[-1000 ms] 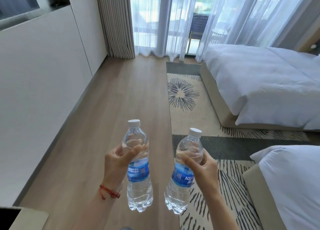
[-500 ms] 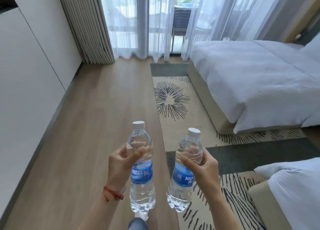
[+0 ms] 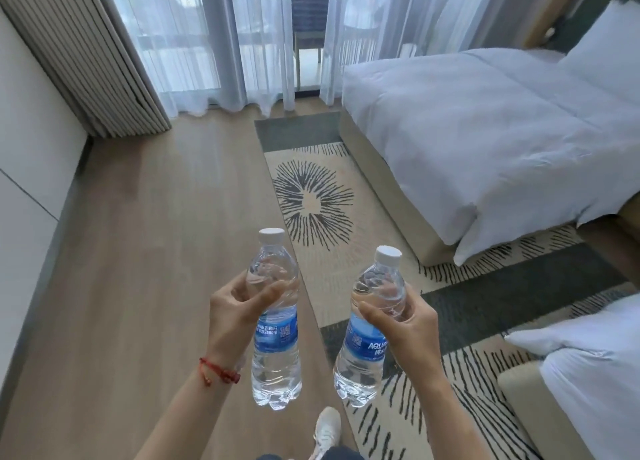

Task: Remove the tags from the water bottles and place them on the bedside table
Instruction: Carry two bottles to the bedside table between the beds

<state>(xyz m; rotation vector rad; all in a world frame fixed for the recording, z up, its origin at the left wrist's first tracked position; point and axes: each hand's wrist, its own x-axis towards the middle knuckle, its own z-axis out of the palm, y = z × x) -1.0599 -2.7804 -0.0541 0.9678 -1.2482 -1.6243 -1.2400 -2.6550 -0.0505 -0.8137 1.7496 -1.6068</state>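
The left hand (image 3: 235,312) grips the left bottle (image 3: 275,321) around its upper body, fingers (image 3: 273,291) curled round the clear plastic just above the blue label. The right hand (image 3: 407,324) holds the right bottle (image 3: 370,331) the same way, thumb across the front. Both bottles are carried upright in the air, near each other but apart, white caps on, the right one tilted slightly. A red bracelet (image 3: 218,369) circles the left wrist. Below lie the wood floor (image 3: 138,251) and a patterned rug (image 3: 315,196); a white shoe (image 3: 327,432) steps forward. A white bed (image 3: 485,140) stands to the right, sheer curtains (image 3: 214,36) ahead.
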